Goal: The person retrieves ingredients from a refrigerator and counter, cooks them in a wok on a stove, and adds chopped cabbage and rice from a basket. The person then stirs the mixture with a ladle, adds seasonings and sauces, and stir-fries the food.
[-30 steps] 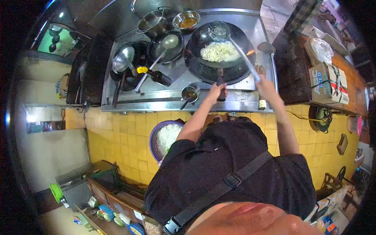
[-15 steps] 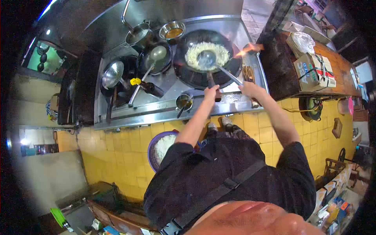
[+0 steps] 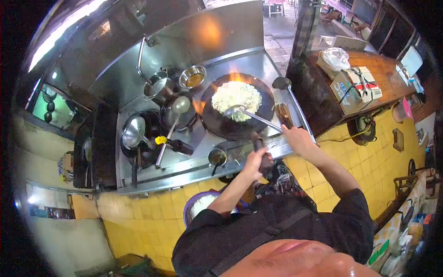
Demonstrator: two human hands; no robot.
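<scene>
A large dark wok (image 3: 217, 122) on the steel stove holds a spread of pale rice-like food (image 3: 237, 96), with orange flames at its far and left edges. My left hand (image 3: 258, 162) is closed round the wok's brown handle. The long metal handle of a ladle (image 3: 263, 120) is in my right hand (image 3: 297, 138), and the ladle's bowl rests in the near part of the food. Beside my right hand lies a bundle of thin brown sticks (image 3: 283, 115).
Left of the wok are a pan with a ladle (image 3: 180, 113), a dark bottle (image 3: 180, 147), a strainer (image 3: 134, 133), a pot (image 3: 158, 87) and a steel bowl (image 3: 193, 77). A small pot (image 3: 217, 157) sits near the stove's front edge. A purple-rimmed tub (image 3: 187, 207) stands below.
The food has spread wider in the wok, and flames have risen at its far edge. The ladle went into the food and now sits at its near side. The view has tilted upward.
</scene>
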